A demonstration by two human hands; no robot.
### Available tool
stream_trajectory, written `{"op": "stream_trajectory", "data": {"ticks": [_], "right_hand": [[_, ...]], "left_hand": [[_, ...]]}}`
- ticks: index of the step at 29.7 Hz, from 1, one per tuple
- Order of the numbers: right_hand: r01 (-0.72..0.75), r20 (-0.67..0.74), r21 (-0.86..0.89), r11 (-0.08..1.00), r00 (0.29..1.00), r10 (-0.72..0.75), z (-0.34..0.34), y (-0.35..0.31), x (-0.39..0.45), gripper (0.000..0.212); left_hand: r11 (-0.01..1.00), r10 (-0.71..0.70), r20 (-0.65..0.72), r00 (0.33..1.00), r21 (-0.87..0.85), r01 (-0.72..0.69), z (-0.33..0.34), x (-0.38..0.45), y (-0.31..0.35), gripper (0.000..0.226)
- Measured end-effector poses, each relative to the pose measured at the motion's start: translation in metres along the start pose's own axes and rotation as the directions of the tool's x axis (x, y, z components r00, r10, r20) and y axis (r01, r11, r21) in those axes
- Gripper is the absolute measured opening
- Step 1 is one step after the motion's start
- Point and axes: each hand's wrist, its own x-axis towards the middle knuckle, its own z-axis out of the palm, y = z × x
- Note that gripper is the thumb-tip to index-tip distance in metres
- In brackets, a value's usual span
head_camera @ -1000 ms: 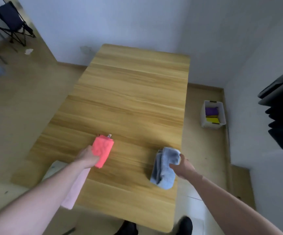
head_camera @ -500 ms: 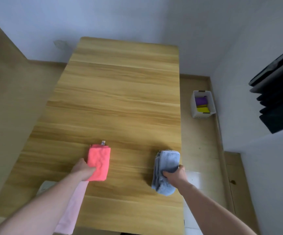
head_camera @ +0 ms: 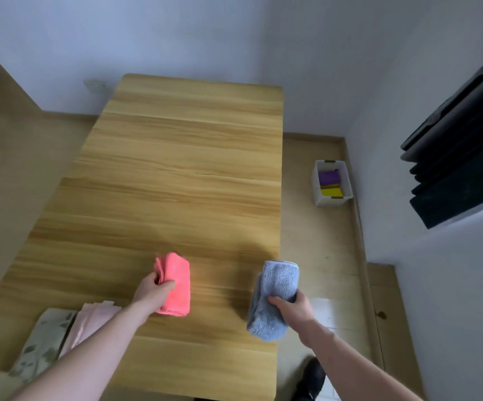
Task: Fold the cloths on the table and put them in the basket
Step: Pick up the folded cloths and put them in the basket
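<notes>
My left hand (head_camera: 153,293) grips the red cloth (head_camera: 175,283); right hand (head_camera: 292,309) grips the blue cloth (head_camera: 275,296) at the table (head_camera: 182,169)'s right edge.

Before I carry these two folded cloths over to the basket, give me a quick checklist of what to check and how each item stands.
1. Left hand grips the red cloth: ok.
2. Right hand grips the blue cloth: ok.
3. Both cloths folded: ok, each is a compact bundle.
4. Basket in sight: ok, on the floor past the table's right edge, by the wall.
5. Room in the basket: cannot tell; purple and yellow cloths already lie inside.
6. Table finished: not ok, a pink cloth and a patterned cloth are at the near left corner.
</notes>
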Motion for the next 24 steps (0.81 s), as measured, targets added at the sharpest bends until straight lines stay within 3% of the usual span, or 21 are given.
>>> {"op": "stream_trajectory", "data": {"ticks": [4, 12, 18, 24], "right_hand": [[0.074, 0.041, 0.019, 0.997, 0.996, -0.075, -0.064, 0.010, -0.004, 0.032], [0.173, 0.080, 0.041, 0.984, 0.981, -0.176, -0.195, 0.010, 0.000, 0.036], [0.238, 0.064, 0.110, 0.965, 0.967, -0.246, -0.272, -0.005, -0.001, 0.030], [0.274, 0.047, 0.162, 0.948, 0.957, -0.285, -0.305, -0.029, 0.002, 0.031]], "left_hand": [[0.992, 0.127, -0.054, 0.990, 0.030, -0.126, 0.054, -0.054, 0.034, 0.028], [0.941, 0.337, -0.096, 0.937, -0.011, -0.340, 0.162, -0.150, 0.118, 0.053], [0.895, 0.421, -0.132, 0.897, -0.099, -0.435, 0.221, -0.187, 0.192, 0.046], [0.866, 0.474, -0.114, 0.873, -0.121, -0.485, 0.236, -0.196, 0.236, 0.042]]}}
